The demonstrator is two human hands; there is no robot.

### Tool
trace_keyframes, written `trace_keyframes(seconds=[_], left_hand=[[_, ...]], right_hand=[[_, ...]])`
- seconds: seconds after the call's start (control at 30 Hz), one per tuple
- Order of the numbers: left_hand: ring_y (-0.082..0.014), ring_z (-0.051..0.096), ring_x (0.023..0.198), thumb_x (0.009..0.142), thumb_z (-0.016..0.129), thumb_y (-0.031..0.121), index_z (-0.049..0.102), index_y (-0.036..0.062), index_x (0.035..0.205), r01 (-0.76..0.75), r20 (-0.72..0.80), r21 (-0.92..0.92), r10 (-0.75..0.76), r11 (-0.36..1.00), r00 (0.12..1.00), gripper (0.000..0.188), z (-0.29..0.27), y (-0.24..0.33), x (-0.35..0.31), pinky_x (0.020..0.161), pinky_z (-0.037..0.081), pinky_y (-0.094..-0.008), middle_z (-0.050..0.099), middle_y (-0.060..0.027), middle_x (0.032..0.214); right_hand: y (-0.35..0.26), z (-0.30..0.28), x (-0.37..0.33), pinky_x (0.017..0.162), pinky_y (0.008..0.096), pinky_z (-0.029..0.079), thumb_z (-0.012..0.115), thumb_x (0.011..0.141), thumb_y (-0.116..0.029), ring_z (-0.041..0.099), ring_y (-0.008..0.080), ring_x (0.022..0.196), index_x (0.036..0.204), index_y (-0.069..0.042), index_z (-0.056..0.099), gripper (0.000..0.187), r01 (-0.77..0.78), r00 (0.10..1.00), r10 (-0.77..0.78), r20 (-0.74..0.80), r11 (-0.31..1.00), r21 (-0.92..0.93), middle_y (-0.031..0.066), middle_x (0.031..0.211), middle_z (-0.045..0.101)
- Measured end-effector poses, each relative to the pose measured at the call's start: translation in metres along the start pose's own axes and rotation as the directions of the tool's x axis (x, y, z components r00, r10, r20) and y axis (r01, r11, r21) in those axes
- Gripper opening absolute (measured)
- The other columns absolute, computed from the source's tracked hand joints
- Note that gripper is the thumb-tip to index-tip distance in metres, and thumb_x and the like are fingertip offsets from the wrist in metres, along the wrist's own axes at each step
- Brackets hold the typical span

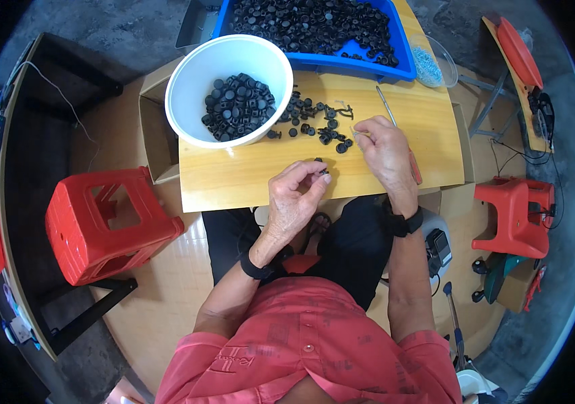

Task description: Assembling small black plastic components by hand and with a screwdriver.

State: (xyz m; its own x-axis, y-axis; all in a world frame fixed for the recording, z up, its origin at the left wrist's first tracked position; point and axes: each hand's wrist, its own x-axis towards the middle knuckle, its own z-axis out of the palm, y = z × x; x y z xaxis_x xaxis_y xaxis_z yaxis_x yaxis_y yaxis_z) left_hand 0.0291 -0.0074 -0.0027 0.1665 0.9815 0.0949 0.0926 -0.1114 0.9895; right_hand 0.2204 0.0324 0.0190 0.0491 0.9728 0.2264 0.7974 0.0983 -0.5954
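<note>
The fingers (316,176) of the left hand (294,198) are pinched narrow around a small black cap (322,168), held just above the near edge of the board at the centre of the frame. The right hand (385,151), a little to the right and higher, has its fingertips drawn together on something thin and pale that I cannot make out, right beside the loose caps.

From there, biggest things first. The wooden board (247,175) fills the middle of the frame, lying across the person's lap. At the top, the blue tray (405,64) is heaped with black caps. To its left, overlapping the board's upper left corner, sits the white bowl (193,67), holding a smaller heap of the same black parts. At the left of the frame stands a red stool (92,229); a second red stool (513,209) is at the right edge. A clear dish (432,64) of small pale bits sits just right of the tray. A thin metal tool (386,106) lies on the board above the right hand. Scattered loose caps (311,121) lie between the bowl and the right hand. Both wrists wear black bands.
</note>
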Motion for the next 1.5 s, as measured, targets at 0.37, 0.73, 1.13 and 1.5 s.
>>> trace_keyframes(seconds=[0.37, 0.73, 1.13, 1.5], left_hand=[[-0.0091, 0.058, 0.073, 0.079, 0.068, 0.004, 0.066, -0.0019, 0.093, 0.03, -0.02, -0.03, -0.031, 0.999, 0.999, 0.016, -0.001, -0.002, 0.001, 0.068, 0.049, -0.0214, 0.063, -0.0049, 0.082], [-0.0084, 0.058, 0.072, 0.079, 0.067, 0.003, 0.065, -0.003, 0.093, -0.005, -0.028, -0.087, 0.002, 0.996, 1.0, 0.015, -0.001, -0.004, 0.003, 0.067, 0.049, -0.0208, 0.063, -0.0055, 0.083], [-0.0092, 0.059, 0.07, 0.079, 0.067, 0.003, 0.065, -0.0034, 0.093, -0.022, -0.029, -0.075, 0.02, 0.997, 0.999, 0.016, -0.003, -0.002, 0.004, 0.065, 0.049, -0.0216, 0.063, -0.0059, 0.082], [-0.0095, 0.059, 0.069, 0.08, 0.067, 0.004, 0.065, -0.0033, 0.093, -0.026, -0.033, -0.039, 0.025, 0.999, 0.999, 0.016, -0.003, -0.002, 0.003, 0.064, 0.049, -0.0218, 0.064, -0.006, 0.081]], right_hand=[[-0.005, 0.002, -0.002, 0.063, 0.0411, 0.047, 0.062, 0.076, -0.006, 0.058, 0.0335, 0.07, 0.075, -0.001, 0.06, 0.006, 0.04, 0.998, -0.046, -0.034, 0.987, -0.152, 0.0137, 0.074, 0.058], [-0.027, -0.01, 0.033, 0.066, 0.0453, 0.048, 0.057, 0.077, -0.01, 0.059, 0.0356, 0.072, 0.074, -0.001, 0.063, 0.012, 0.157, 0.982, -0.18, -0.065, 0.952, -0.264, 0.0161, 0.075, 0.06], [-0.008, 0.013, 0.082, 0.065, 0.0403, 0.049, 0.059, 0.071, -0.012, 0.062, 0.0346, 0.065, 0.07, 0.004, 0.064, 0.017, -0.024, 0.982, 0.093, 0.166, 0.926, -0.376, 0.0234, 0.066, 0.06], [0.005, 0.004, 0.079, 0.064, 0.0344, 0.048, 0.06, 0.07, -0.009, 0.062, 0.022, 0.064, 0.077, 0.005, 0.066, 0.017, -0.23, 0.94, 0.247, 0.237, 0.968, -0.097, 0.0178, 0.067, 0.064]])
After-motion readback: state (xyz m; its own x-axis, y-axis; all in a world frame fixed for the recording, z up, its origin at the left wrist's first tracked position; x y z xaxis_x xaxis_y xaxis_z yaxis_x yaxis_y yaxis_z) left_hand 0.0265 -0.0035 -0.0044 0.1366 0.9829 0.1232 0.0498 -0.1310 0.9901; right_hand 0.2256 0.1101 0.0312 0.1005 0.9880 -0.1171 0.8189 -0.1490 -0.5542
